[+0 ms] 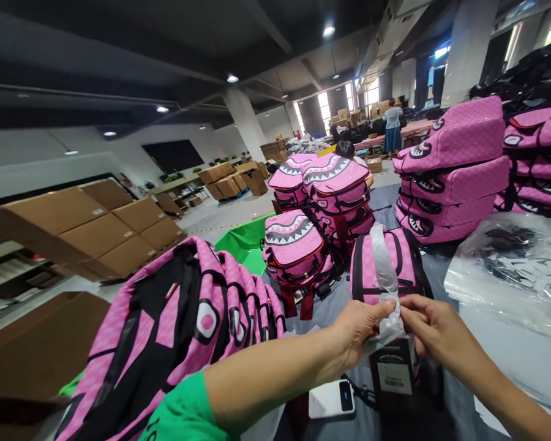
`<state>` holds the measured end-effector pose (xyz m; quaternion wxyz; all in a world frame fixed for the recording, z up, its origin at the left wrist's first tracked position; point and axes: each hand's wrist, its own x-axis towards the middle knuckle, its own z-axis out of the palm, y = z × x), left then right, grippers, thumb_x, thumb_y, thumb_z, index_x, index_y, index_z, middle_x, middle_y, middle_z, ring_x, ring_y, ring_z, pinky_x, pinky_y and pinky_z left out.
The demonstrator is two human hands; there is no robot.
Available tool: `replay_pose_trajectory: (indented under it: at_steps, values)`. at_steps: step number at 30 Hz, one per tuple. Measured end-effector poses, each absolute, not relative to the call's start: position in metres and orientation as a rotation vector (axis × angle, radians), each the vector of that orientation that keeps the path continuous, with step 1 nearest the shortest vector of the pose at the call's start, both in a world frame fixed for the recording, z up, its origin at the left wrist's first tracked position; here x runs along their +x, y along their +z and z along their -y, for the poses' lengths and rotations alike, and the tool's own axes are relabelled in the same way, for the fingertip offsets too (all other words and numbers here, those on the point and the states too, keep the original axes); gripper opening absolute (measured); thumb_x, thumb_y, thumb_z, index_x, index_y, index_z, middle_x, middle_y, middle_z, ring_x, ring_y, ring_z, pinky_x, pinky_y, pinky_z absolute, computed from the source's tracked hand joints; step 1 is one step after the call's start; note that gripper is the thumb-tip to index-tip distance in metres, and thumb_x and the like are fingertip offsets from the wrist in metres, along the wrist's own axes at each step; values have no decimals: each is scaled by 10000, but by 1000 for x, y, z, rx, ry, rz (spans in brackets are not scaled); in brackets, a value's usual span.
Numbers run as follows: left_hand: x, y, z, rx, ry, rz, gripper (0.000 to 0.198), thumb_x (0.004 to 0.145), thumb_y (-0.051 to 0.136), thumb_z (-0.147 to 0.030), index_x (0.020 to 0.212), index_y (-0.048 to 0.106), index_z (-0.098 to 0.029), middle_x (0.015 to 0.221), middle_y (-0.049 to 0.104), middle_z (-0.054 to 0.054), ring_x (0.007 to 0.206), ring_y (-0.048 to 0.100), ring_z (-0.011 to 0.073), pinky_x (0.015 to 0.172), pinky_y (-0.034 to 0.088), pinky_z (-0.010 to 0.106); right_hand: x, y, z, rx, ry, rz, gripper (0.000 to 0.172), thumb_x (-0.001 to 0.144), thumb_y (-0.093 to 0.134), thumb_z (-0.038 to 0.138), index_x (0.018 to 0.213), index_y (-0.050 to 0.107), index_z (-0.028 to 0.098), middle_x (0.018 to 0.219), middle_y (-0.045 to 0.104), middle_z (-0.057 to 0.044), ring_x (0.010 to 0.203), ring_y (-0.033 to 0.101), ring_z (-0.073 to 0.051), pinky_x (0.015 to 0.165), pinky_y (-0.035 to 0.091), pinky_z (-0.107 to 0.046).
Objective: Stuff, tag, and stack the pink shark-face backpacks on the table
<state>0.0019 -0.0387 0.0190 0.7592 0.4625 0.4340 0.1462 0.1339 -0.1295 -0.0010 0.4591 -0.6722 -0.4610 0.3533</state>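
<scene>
The left hand [360,337] and right hand [434,327] close in narrow pinching grips on a clear plastic strip [384,275], its long axis running upward onto a pink backpack [365,275], above a black hang tag [392,373].

Glossy clear plastic film [384,275], matt pink cloth backpack [363,269]
</scene>
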Motion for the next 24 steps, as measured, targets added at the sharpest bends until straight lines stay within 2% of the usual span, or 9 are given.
replay_pose_trajectory:
  at_steps: [3, 7, 11, 13, 14, 16, 18, 22, 24]
  values:
    - [2, 16, 38, 1014, 288, -956, 760, 189, 917, -727, 600, 666, -140, 561, 600, 15, 538, 474, 115, 606, 350, 298, 125, 7, 137, -1253, 1339, 802, 452, 748, 716, 647, 839, 612, 217, 368, 340, 123, 334, 226, -62, 372, 244, -194]
    - [7, 14, 40, 948, 266, -969, 746, 141, 941, -670, 580, 632, -152, 543, 580, -4, 526, 460, 110, 568, 343, 288, 115, 10, 143, -867, 1544, 515, 406, 707, 865, 501, 752, 589, 206, 403, 302, 148, 345, 88, 0, 334, 163, -126]
    - [11, 19, 42, 904, 267, -998, 544, 444, 962, -547, 588, 604, -163, 500, 518, -38, 490, 412, 92, 528, 325, 261, 116, -1, 144, -691, 1651, 443, 449, 675, 896, 477, 688, 544, 199, 409, 256, 157, 323, 43, 17, 290, 131, -109]
    - [11, 23, 44, 897, 256, -990, 474, 548, 938, -491, 611, 604, -161, 512, 522, -37, 502, 435, 98, 536, 347, 254, 120, -6, 143, -805, 1666, 524, 443, 725, 846, 542, 763, 563, 204, 396, 314, 147, 297, 112, 13, 293, 152, -95]
    - [11, 25, 45, 907, 246, -977, 465, 573, 928, -488, 618, 601, -161, 525, 531, -33, 518, 455, 106, 545, 362, 255, 122, -7, 143, -925, 1671, 613, 453, 754, 809, 588, 892, 596, 213, 393, 385, 135, 280, 195, -1, 294, 183, -92]
    - [10, 26, 47, 954, 241, -941, 497, 582, 914, -535, 616, 583, -165, 542, 536, -27, 544, 479, 118, 559, 375, 263, 128, -5, 143, -1214, 1615, 832, 675, 782, 733, 689, 1244, 535, 238, 420, 533, 100, 281, 395, -65, 294, 254, -107]
    - [12, 24, 48, 1039, 281, -881, 577, 539, 895, -638, 607, 565, -170, 549, 519, -34, 544, 458, 109, 554, 348, 264, 135, 0, 146, -1450, 1449, 997, 899, 765, 677, 775, 1426, 400, 232, 431, 583, 77, 303, 508, -126, 294, 294, -135]
    - [17, 14, 45, 1182, 476, -728, 722, 398, 854, -778, 664, 600, -157, 620, 510, -41, 563, 423, 81, 569, 306, 259, 151, 8, 162, -1662, 1040, 1047, 957, 745, 596, 868, 1439, 404, 238, 419, 501, 103, 288, 469, -128, 302, 263, -171]
    - [17, 9, 43, 1272, 575, -726, 716, 468, 822, -792, 715, 630, -148, 647, 517, -35, 584, 425, 85, 585, 319, 259, 156, 3, 170, -1658, 945, 1048, 939, 753, 566, 883, 1418, 418, 237, 437, 466, 110, 298, 430, -116, 306, 253, -189]
